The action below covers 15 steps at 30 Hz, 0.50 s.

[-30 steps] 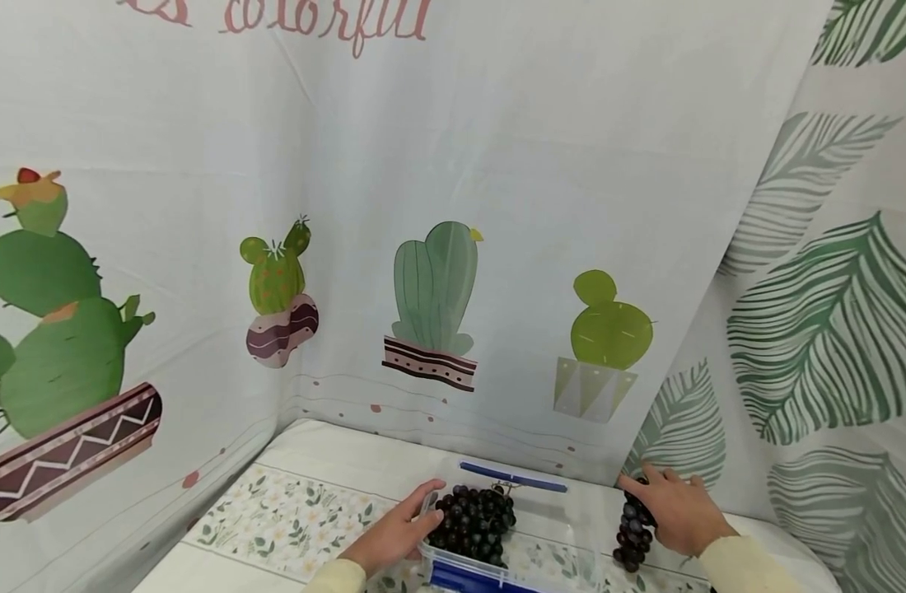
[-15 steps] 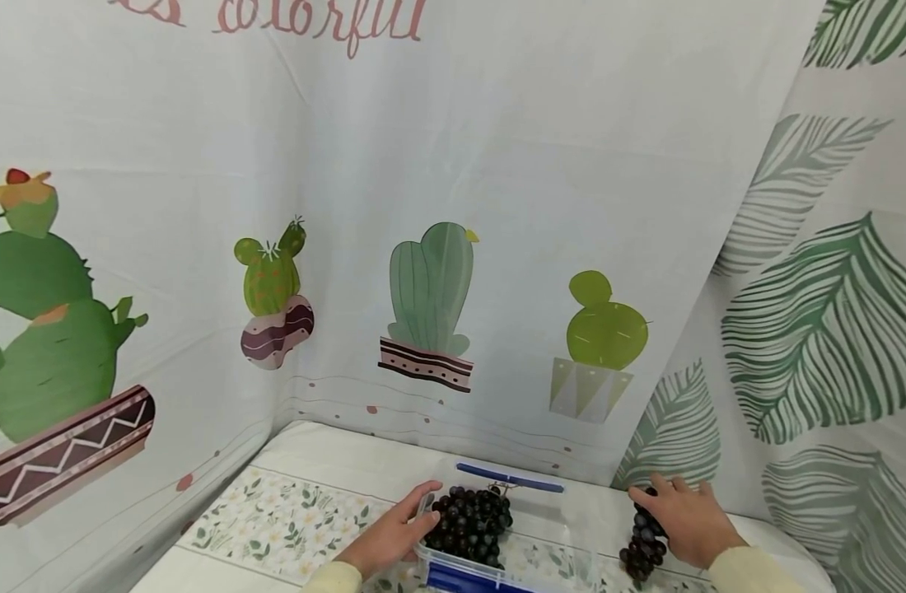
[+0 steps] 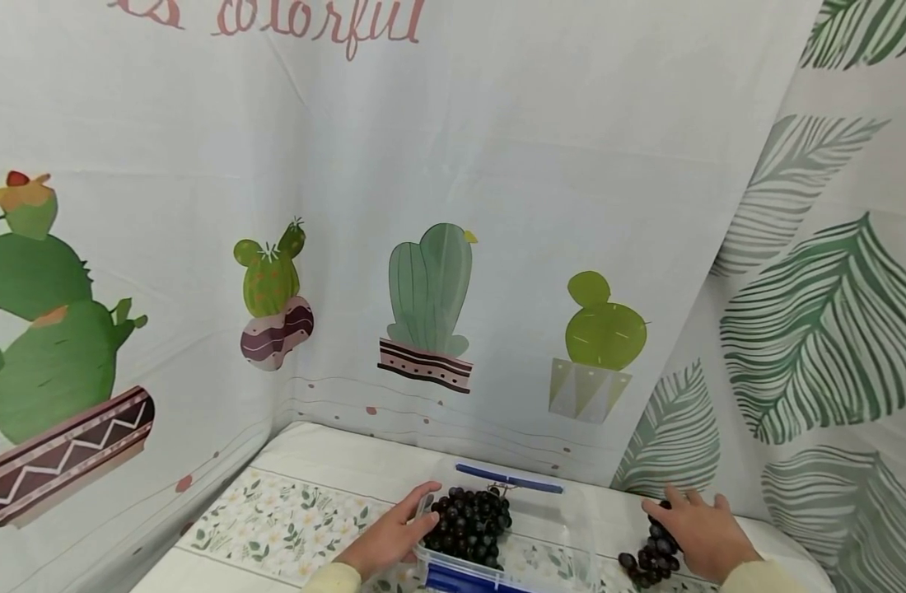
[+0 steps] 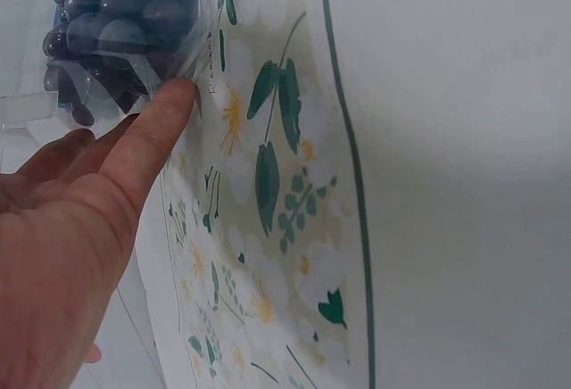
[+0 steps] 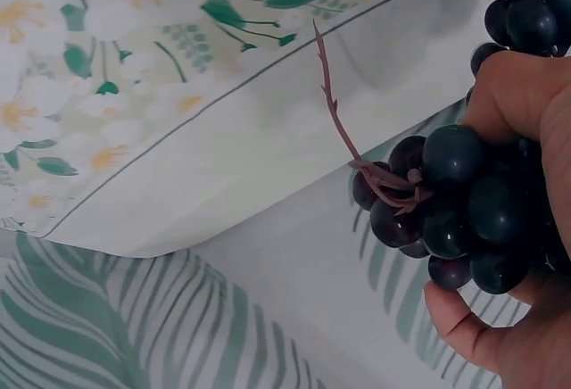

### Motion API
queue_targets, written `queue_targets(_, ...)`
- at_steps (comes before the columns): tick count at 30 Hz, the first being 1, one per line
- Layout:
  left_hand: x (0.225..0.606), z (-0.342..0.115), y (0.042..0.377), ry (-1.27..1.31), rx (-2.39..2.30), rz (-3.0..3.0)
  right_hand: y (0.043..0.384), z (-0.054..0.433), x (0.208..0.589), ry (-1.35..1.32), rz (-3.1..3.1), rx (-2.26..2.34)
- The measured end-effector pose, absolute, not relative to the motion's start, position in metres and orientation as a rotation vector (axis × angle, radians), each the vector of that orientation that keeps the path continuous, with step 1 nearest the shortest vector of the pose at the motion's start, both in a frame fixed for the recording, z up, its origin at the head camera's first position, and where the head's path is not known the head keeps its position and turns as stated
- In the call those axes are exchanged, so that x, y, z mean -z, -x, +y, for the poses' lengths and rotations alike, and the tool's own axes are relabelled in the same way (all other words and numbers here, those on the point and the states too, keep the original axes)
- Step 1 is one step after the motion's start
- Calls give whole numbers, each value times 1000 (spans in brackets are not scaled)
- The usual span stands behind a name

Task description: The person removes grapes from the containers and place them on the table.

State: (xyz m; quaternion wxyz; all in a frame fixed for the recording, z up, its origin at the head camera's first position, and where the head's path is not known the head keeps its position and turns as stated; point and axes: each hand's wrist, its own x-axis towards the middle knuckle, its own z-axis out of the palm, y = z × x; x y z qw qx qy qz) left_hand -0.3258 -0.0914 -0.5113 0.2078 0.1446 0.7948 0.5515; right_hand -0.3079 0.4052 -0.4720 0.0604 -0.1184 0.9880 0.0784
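Right of the clear box (image 3: 453, 563), the right hand (image 3: 708, 535) grips 1 grape bunch (image 3: 656, 558), long axis slanting boxward; the left hand (image 3: 394, 531), fingers spread, touches the box's left end.

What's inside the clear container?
A bunch of dark grapes, at the end by the left hand. Beside it, the floral tablecloth shows through the clear container. The floor under the grapes is covered, so I can't see what's there.
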Motion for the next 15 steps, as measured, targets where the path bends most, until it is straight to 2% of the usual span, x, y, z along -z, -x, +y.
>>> queue_targets(15, 510, -91, 326, -385, -1533, 2215, 308, 426, 489, 276, 2856, -186)
